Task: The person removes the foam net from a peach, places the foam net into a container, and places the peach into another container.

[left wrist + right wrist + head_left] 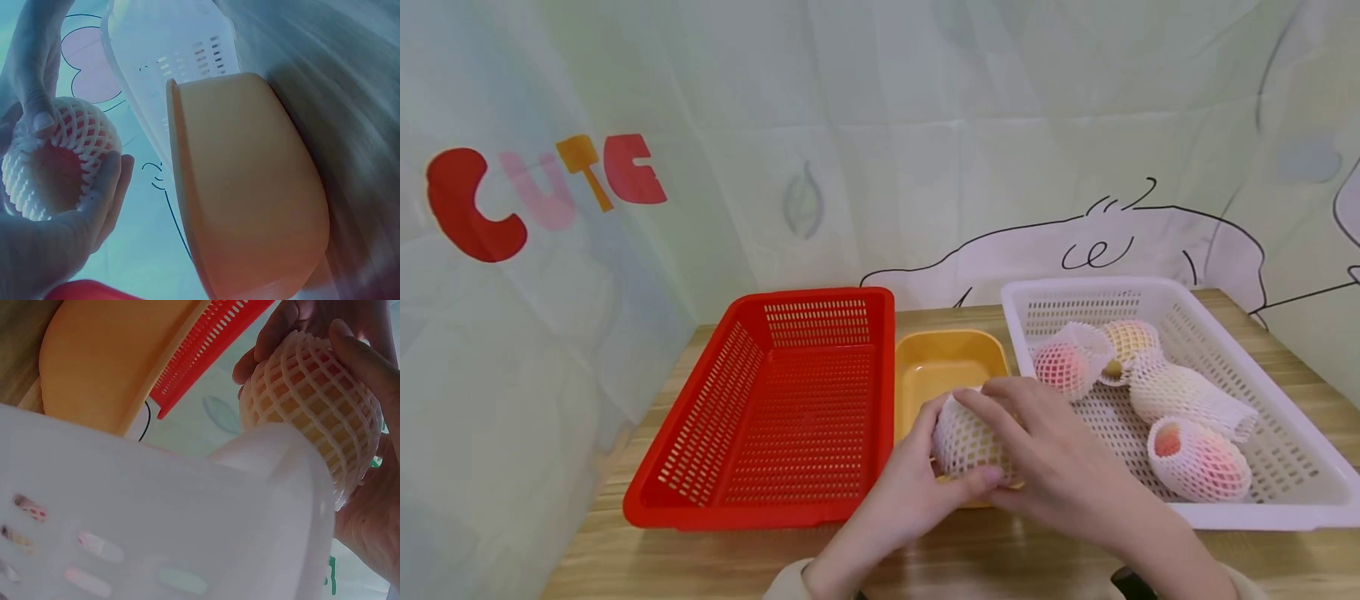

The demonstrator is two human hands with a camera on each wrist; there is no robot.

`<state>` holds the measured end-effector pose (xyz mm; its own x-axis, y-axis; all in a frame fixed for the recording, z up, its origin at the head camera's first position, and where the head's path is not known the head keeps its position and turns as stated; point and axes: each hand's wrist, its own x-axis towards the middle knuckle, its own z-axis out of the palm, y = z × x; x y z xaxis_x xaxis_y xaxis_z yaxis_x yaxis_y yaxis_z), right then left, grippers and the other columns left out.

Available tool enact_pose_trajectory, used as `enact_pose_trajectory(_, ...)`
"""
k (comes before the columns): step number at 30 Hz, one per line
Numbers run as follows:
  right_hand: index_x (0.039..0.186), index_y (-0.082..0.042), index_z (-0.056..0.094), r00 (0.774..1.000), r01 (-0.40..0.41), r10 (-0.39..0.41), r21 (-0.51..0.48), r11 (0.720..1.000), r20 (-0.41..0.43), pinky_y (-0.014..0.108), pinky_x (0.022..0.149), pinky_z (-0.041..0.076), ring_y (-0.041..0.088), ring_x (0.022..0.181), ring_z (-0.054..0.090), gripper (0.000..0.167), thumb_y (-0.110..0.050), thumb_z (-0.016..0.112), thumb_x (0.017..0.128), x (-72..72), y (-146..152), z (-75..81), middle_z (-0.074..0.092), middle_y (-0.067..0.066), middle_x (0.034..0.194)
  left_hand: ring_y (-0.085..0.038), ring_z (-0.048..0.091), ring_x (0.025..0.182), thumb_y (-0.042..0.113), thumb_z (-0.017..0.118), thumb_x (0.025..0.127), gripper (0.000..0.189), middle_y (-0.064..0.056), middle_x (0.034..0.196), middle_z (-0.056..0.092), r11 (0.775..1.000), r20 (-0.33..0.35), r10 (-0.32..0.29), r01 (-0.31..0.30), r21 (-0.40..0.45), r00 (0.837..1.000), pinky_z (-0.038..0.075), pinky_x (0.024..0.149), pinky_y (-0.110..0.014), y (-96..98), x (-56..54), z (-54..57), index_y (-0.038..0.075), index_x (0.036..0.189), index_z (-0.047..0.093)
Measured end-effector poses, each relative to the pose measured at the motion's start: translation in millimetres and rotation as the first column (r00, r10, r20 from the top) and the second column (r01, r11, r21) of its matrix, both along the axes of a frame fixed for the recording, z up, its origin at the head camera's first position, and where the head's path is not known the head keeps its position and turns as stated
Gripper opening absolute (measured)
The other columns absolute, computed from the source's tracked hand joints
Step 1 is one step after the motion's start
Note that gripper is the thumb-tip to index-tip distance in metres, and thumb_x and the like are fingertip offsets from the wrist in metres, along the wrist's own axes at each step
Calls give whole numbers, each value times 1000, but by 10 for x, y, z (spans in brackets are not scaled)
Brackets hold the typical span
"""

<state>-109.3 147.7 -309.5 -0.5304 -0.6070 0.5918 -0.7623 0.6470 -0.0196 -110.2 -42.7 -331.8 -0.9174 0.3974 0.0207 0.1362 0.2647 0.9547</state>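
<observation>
Together, 2 hands [917,479] [1060,467] hold netted fruit [966,437]

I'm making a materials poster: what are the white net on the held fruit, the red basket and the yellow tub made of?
White net: probably soft, matte plastic foam; its thick strands curve around the fruit.
Red basket: likely hard, smooth plastic; the neat slots and rounded rim look moulded.
Yellow tub: seems plastic, smooth, with no grain, though the exact sort isn't clear.

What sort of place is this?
Probably a staged tabletop recording corner: a cartoon-printed backdrop hangs close behind a wood-grain table, where a red basket and a white basket stand.
</observation>
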Motion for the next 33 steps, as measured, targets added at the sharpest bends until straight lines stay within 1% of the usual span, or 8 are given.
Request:
enact_pose_trajectory(8,140,-19,46,1000,7,-6,22,1000,-19,45,96,43,24,118,49,93,-49,85,61,-14,-40,-27,53,6,125,-18,59,105,43,77,78,72,-3,123,54,998,88,25,-30,57,996,54,83,-34,-12,-24,2,30,136,37)
enact_pose_trajectory(13,141,-21,46,1000,2,-2,18,1000,2,44,101,38,23,120,48,94,-54,83,61,-14,-35,-18,53,4,128,-19,59,105,38,76,79,69,-6,123,54,996,86,28,-35,82,996,54,85,-35,-11,-30,6,25,135,38)
enact_pose_trajectory(18,140,-21,46,999,-18,19,-19,1000,44,48,107,28,21,124,44,90,-61,76,65,-35,28,29,53,1,131,-18,57,106,37,76,80,68,-6,124,54,991,89,20,-32,133,996,53,87,-32,-5,-31,5,22,134,38)
enact_pose_trajectory(22,142,-21,42,988,-8,23,-99,995,151,47,108,30,20,131,40,90,-57,77,68,-37,101,83,47,-1,140,-17,56,107,41,75,79,69,-4,124,54,990,94,33,-46,133,995,53,88,-32,-1,-33,3,22,134,39)
enact_pose_trajectory(24,145,-22,37,970,20,19,-160,987,243,48,108,33,21,135,37,89,-48,79,71,-28,121,102,42,-1,145,-18,55,109,44,75,79,69,-4,126,53,990,104,42,-55,127,994,53,90,-34,-2,-34,1,22,133,39)
enact_pose_trajectory(27,148,-27,31,915,107,13,-273,956,403,55,105,38,23,136,37,85,-35,78,78,-13,108,118,38,-3,149,-18,54,111,46,74,79,68,-3,127,53,991,118,63,-76,111,991,52,92,-36,-3,-34,4,23,133,39)
enact_pose_trajectory(31,148,-31,27,826,217,71,-432,875,560,65,100,37,32,136,38,79,-26,74,84,-3,53,125,35,2,151,-18,55,111,43,73,80,65,-4,126,53,987,115,64,-80,138,991,52,92,-36,0,-31,13,21,132,41)
enact_pose_trajectory(33,148,-31,24,791,264,104,-490,831,602,69,100,35,35,138,35,79,-24,72,86,-3,30,127,31,5,152,-18,56,110,40,73,81,64,-5,126,54,983,105,52,-70,167,993,52,92,-35,3,-28,15,20,132,41)
